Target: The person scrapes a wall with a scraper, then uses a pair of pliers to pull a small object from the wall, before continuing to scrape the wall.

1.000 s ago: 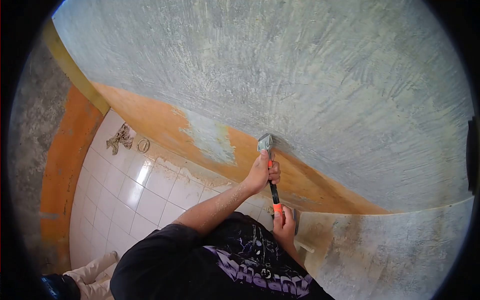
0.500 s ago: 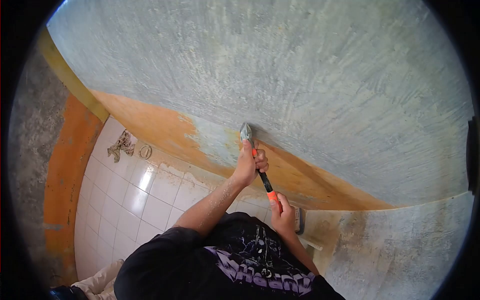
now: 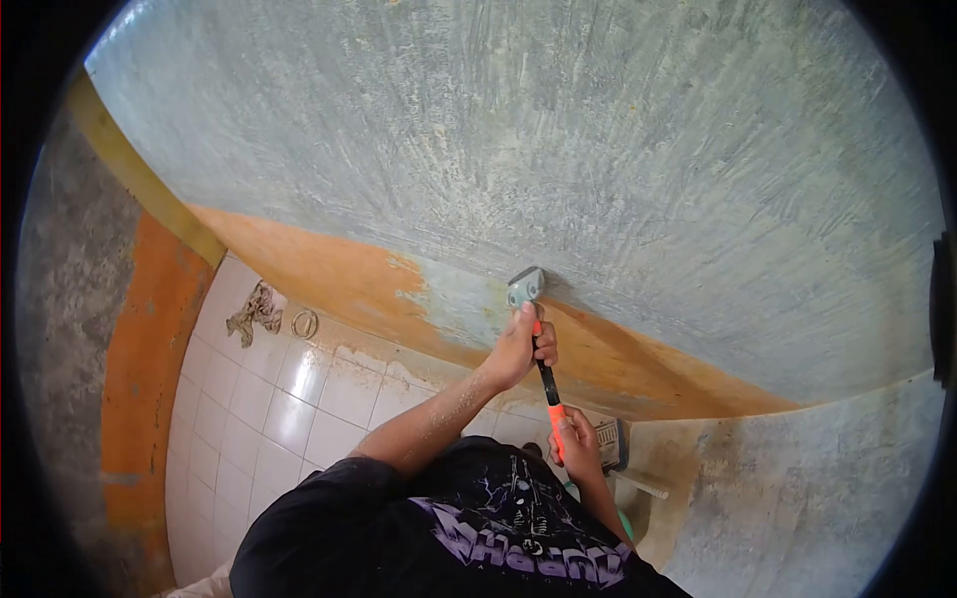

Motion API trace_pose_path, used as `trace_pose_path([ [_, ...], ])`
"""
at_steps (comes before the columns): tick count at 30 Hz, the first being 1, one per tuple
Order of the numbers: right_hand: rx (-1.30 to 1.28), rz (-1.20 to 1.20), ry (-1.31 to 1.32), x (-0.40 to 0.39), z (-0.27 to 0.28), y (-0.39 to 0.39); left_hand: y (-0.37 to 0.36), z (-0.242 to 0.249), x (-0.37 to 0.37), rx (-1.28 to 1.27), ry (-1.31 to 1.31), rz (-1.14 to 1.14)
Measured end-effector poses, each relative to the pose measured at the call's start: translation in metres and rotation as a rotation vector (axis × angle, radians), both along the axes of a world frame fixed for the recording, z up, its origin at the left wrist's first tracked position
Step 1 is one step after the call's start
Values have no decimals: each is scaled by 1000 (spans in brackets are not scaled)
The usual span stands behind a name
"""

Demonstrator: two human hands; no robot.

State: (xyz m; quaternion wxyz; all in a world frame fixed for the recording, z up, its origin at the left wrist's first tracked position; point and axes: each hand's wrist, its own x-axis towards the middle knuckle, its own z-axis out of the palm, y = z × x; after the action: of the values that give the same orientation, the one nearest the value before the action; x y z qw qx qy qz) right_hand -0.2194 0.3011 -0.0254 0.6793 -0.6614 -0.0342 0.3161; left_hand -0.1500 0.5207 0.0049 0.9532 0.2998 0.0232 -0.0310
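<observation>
A scraper with a metal blade [image 3: 525, 286] and a black and orange handle [image 3: 546, 381] lies against the wall. The blade sits at the edge where the orange paint band [image 3: 329, 274] meets the scraped grey-blue wall surface [image 3: 558, 140]. My left hand [image 3: 520, 347] grips the handle just below the blade, with the forearm dusted in powder. Lower down, my right hand [image 3: 576, 446] is closed around the orange end of the handle. A bare blue-grey patch [image 3: 454, 302] shows in the orange paint just left of the blade.
White wall tiles [image 3: 299, 399] fill the lower left, with a torn scrap [image 3: 257, 311] and a ring fitting [image 3: 304, 323] on them. An orange corner strip [image 3: 140, 369] runs down the left. A small square object [image 3: 612, 443] and a white pipe [image 3: 643, 485] are by my right hand.
The scraper swept up and to the left across the orange paint, then came back down to the right. Both hands stayed on the handle.
</observation>
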Motion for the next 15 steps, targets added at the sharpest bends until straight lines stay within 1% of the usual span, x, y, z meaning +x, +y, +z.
trace_pose_path([
  [2,111,-37,172,-10,3,-4,-8,3,-2,43,-12,-56],
  [5,222,-64,256,-21,7,-16,-22,8,-6,86,-4,-118],
  [8,135,-58,223,-22,18,-35,-38,3,-4,20,-8,-183],
  [11,34,-68,178,-18,22,-53,-57,3,2,9,29,-188],
  [15,-11,-98,74,-19,25,-59,-67,7,4,9,58,-188],
])
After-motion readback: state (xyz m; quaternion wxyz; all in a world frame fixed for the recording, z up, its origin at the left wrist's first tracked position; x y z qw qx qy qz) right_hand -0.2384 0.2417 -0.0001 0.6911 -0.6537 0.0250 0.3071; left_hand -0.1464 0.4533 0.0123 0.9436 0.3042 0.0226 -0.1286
